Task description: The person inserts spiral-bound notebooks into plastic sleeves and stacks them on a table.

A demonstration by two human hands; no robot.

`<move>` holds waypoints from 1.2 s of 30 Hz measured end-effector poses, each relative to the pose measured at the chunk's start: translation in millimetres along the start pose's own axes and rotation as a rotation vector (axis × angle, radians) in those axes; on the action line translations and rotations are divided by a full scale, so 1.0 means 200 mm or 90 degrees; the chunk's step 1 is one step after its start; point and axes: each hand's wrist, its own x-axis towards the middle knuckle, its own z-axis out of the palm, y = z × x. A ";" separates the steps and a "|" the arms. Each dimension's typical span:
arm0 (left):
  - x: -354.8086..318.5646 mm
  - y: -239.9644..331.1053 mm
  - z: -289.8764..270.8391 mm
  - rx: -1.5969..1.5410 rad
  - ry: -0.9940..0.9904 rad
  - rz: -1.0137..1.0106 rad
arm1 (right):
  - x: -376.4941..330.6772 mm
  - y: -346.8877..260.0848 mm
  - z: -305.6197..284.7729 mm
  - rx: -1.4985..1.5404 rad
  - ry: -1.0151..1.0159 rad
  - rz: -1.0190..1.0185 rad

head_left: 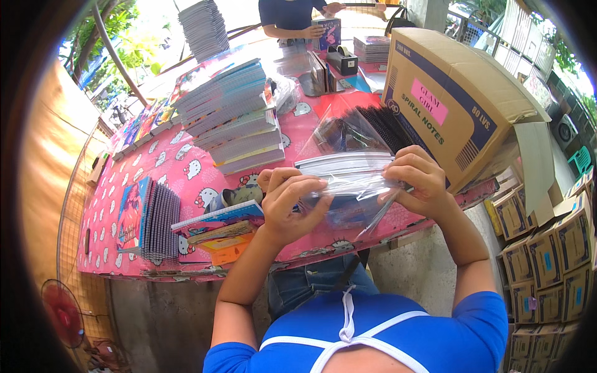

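Note:
A clear plastic bag (364,206) stretches between my hands over the table's near edge. Through it show the white page edges of a bundle of notebooks (345,160). My left hand (291,200) pinches the plastic at the bundle's left end, thumb below and fingers above. At the other end my right hand (418,180) is closed on the plastic, fingertips bent over its upper side. Just beyond lie notebooks with black spiral bindings (371,127), partly under glossy film. Below and left of my left hand are a notebook (217,216) and an orange piece (233,247).
A large cardboard box (448,99) leans at the right. Tall notebook stacks (230,118) stand left of centre, with another pile (152,217) nearer. A tape dispenser (342,60) sits farther back. Across the pink table (193,149), another person (289,18) holds a notebook. Cartons (547,248) fill the right floor.

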 end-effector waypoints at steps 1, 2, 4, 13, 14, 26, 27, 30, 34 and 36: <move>0.01 0.00 -0.01 -0.008 -0.007 -0.006 | 0.01 0.00 0.00 0.001 0.004 0.002; 0.02 0.01 -0.01 -0.011 -0.008 -0.016 | 0.02 0.00 0.00 0.001 0.009 0.004; 0.05 0.01 -0.02 -0.017 -0.012 -0.037 | 0.04 0.00 -0.01 -0.003 0.002 0.023; 0.13 0.03 -0.07 -0.270 -0.132 -0.461 | 0.17 -0.03 -0.03 -0.010 -0.080 0.226; 0.16 0.02 -0.08 -0.181 -0.138 -0.403 | 0.18 -0.03 -0.03 0.000 -0.089 0.267; 0.12 -0.09 -0.04 -0.630 -0.074 -0.686 | 0.13 -0.08 -0.11 0.103 -0.140 0.371; 0.08 -0.09 -0.02 -0.584 -0.022 -0.638 | 0.12 -0.09 -0.10 0.097 -0.128 0.382; 0.01 -0.08 -0.04 -0.277 -0.018 -0.312 | 0.08 -0.08 -0.09 0.083 -0.094 0.367; -0.02 0.00 0.00 -0.107 -0.029 -0.217 | 0.09 -0.05 -0.05 0.105 -0.071 0.317; -0.05 -0.03 0.04 -0.107 0.019 -0.189 | 0.08 -0.06 -0.04 0.113 -0.054 0.330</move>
